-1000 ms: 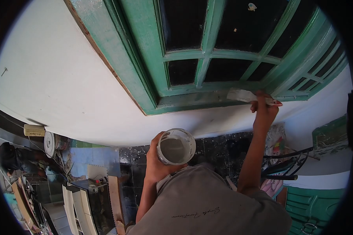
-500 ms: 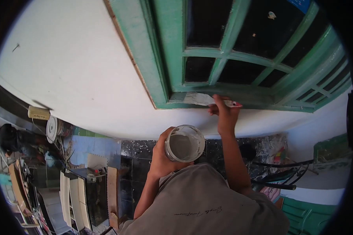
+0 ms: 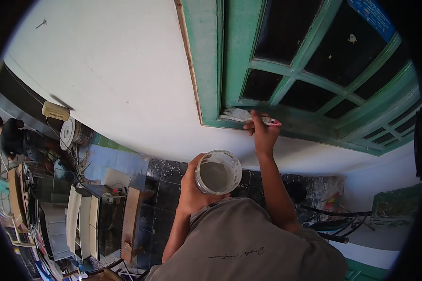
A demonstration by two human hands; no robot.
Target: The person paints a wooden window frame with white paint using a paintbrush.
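My right hand (image 3: 264,133) is closed round a paintbrush (image 3: 260,118) with a white ferrule area and a red-tipped handle. Its pale bristles lie over the sill at the lower left corner of the green window frame (image 3: 208,70). In my left hand (image 3: 191,187) is a clear plastic tub (image 3: 239,174), gripped by its side close to my chest. Grey paint (image 3: 214,175) covers the tub's bottom, and smears run up its inner wall. Dark panes (image 3: 263,85) sit between the green bars above the brush.
White wall (image 3: 126,79) surrounds the window. Black speckled tiles (image 3: 166,196) lie below. At left are a wooden plank (image 3: 130,225), pale panels (image 3: 83,220), a bucket (image 3: 75,133) and another person (image 3: 18,140). A black metal-framed item (image 3: 337,225) stands at right.
The brush has shifted left along the sill into the frame's corner. My view has turned, so the window appears farther right and tilted. The tub stays in my left hand.
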